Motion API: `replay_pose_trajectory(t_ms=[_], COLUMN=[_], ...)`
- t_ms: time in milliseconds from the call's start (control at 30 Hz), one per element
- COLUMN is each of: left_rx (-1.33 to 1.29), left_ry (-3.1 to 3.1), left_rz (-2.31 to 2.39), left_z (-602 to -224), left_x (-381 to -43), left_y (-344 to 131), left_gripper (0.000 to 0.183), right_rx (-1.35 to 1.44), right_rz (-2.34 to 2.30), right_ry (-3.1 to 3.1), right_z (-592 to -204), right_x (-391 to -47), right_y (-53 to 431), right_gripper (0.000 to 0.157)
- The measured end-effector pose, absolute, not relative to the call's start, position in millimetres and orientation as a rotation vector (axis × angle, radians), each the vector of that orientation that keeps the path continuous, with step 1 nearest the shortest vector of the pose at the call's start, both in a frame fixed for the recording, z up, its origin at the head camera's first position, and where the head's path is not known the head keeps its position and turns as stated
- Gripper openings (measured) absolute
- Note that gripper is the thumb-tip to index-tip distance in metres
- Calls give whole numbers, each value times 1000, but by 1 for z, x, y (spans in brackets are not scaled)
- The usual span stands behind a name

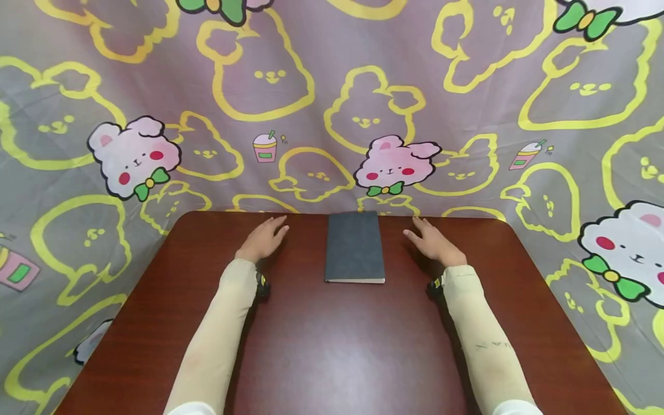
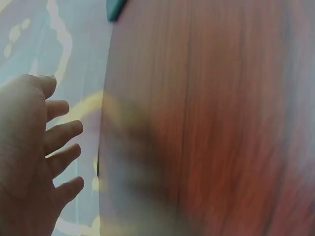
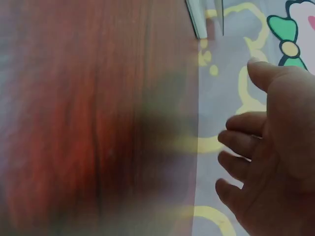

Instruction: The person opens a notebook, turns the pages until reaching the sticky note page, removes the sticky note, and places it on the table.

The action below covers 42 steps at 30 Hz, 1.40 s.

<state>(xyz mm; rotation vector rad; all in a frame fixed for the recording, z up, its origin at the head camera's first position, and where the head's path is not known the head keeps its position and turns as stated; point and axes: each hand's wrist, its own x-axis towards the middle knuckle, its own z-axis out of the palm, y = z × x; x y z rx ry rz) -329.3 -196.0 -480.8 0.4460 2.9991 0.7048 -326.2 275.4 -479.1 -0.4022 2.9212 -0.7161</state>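
Note:
A dark grey-blue notebook (image 1: 355,248) lies closed near the back edge of the table, its page edges facing me. To its left is my left hand (image 1: 263,238), apart from it, fingers fairly straight and pointing toward the back. My right hand (image 1: 433,241) is on the notebook's other side, also apart from it, with thumb and fingers extended. In the left wrist view the left hand (image 2: 29,152) holds nothing, and a corner of the notebook (image 2: 115,9) shows at the top. The right wrist view shows the right hand (image 3: 275,142) with nothing in it and part of the notebook (image 3: 198,18).
The reddish-brown table (image 1: 353,340) has rounded back corners. A grey-pink curtain (image 1: 311,98) with cartoon bears and bunnies hangs behind it and along both sides. Dark wrist cameras are strapped under both wrists, the left camera (image 1: 263,285) and the right camera (image 1: 437,285).

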Motion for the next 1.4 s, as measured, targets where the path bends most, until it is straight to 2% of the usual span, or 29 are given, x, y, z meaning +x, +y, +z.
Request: replay_pose_trajectory(t_ms=[200,333,533,667,833,1200,1400], left_rx=[616,760,980,1004,970,895,889], left_ry=[2924,2875,2832,2829,2818,2772,2768], left_rz=[819,761,562,474,421,336,343], left_z=[-479,-480,-479,-481,-482,-482,-484], left_x=[-321,-314,-303,-299,-300,-295,-297], left_y=[-161,-126,-72,-49,-38,-32,-31], left_gripper=[51,46,50,58,65,65,65], right_rx=[-477,-550,-604,-623,-641,-672,-678], right_rz=[-766,-792,-822,-827,-829,-788,-759], right_ry=[2856,2797,2734,2693,2652,2586,2577], right_z=[-478,-481,-482,-479,-476,-482,-479], right_x=[-319,-316,-315,-316,-316,-317,-319], right_y=[276,274,267,261,251,239,234], right_gripper=[69,69,78,86,94,110,113])
